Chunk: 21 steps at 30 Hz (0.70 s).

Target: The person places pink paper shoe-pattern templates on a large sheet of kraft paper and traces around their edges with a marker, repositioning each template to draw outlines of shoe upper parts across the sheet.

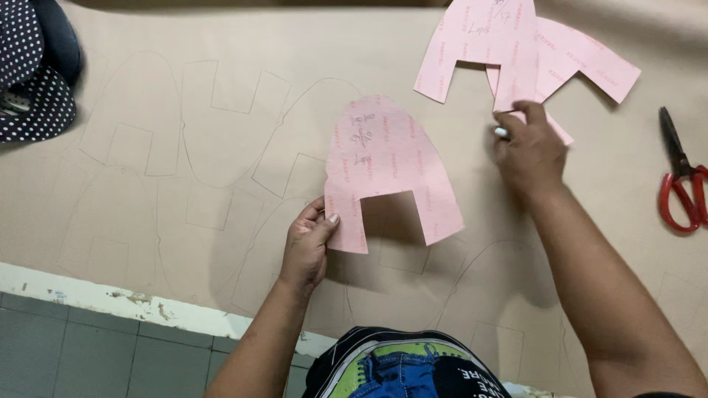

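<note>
A beige sheet (221, 74) covers the counter, many outlines already traced, bare space remaining at right. The left hand (306, 247) pinches a pink arch-shaped template (387, 158) by its lower corner; the right hand (527, 151) presses other pink templates (516, 44), gripping a pen (501, 133). Red scissors (682, 184) lie aside.

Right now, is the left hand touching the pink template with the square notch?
Touching. The head view shows the left hand pinching the lower left leg of the pink template, thumb on top of the card.
</note>
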Available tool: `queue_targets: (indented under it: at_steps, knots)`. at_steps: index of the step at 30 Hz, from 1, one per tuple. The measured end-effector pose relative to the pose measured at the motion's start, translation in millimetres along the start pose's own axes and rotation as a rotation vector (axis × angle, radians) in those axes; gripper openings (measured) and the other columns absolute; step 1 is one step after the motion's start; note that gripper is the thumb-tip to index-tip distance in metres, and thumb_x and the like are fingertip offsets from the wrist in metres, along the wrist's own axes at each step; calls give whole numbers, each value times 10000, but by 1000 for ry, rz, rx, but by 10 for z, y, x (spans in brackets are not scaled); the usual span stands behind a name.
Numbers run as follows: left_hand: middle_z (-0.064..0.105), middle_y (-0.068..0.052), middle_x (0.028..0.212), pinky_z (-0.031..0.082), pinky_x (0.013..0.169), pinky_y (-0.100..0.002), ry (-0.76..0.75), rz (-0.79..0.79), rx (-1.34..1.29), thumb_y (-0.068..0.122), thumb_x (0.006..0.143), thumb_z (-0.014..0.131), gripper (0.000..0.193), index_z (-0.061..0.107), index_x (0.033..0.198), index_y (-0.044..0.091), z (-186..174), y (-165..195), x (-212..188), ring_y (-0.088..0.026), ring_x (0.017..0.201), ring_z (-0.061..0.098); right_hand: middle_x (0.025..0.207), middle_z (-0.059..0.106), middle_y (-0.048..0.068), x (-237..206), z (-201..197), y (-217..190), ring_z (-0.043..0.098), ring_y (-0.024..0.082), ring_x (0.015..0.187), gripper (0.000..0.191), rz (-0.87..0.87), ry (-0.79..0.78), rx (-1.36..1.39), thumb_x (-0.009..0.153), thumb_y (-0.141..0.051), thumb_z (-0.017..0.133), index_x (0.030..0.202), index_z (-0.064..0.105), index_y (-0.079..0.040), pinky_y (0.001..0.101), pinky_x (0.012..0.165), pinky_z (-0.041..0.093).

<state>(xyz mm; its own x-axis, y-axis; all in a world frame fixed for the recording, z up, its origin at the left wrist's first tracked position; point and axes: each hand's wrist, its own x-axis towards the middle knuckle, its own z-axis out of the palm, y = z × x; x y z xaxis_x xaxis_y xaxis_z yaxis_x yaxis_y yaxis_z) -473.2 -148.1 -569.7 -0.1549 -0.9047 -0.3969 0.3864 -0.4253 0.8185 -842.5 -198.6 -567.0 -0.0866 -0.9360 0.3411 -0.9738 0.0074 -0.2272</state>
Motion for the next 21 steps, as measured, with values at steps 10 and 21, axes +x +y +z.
queue_targets:
  at_steps: [10,21]
  knots:
    - [709,-164,1236,538,973,-308,-101,34,302,50,941,562,463,582,1389,-70,88,174,47,-180,1068,678,802,595,54,-444,-329,-643,465,102,580,304,698,-526,1186,978,-173,696,1200,706,34,253,506,391]
    - [556,-99,1492,314,1188,-480,-65,496,1185,255,913,620,558,543,1443,97,87,-34,258,-281,1403,487,1290,678,110,-774,-594,-639,718,176,977,358,-106,-175,476,849,34,715,1172,746,-117,296,815,599]
